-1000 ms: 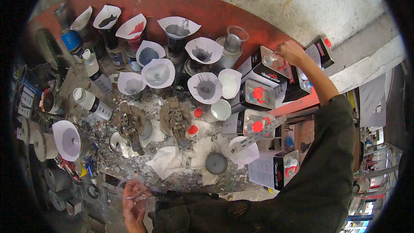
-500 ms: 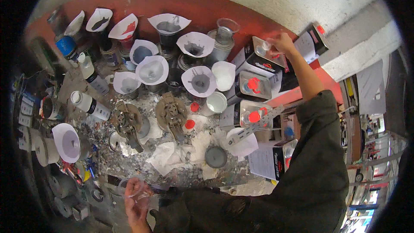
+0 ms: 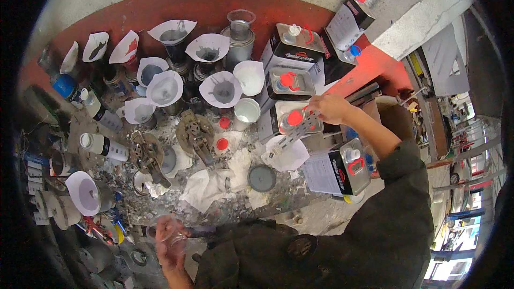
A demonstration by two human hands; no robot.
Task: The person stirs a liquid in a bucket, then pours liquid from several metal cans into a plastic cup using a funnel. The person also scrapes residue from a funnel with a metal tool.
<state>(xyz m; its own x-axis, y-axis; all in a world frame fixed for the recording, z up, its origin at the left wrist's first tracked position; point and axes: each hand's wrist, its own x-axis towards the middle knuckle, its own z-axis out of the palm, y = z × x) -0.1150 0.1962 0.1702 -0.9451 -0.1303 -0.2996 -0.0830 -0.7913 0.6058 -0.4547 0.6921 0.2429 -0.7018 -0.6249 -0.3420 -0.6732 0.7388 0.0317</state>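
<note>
My left hand [image 3: 174,246], low at the front, is closed around a clear plastic cup [image 3: 165,227]. Farther right, my right hand [image 3: 331,109] pinches the upper end of a flat grey strip with holes, like a mixing stick [image 3: 292,140]. The strip slants down to the left across a metal can with a red cap [image 3: 295,119]. Its lower end lies over a white paper strainer [image 3: 290,156]. Beside the strainer, a rectangular can with a white cap [image 3: 347,167] stands under my right forearm.
Several cups topped with paper strainers [image 3: 165,89] line the back. Two rusty clamp-like metal parts [image 3: 195,134] lie mid-bench near crumpled white paper [image 3: 206,187] and a round grey lid [image 3: 262,178]. More cans [image 3: 293,45] stand at the back right. White bottles [image 3: 104,146] are at left.
My right hand has come away from the rearmost can, nearer to me, and taken hold of the strip's end. My left hand still holds the cup. The whole view has shifted somewhat.
</note>
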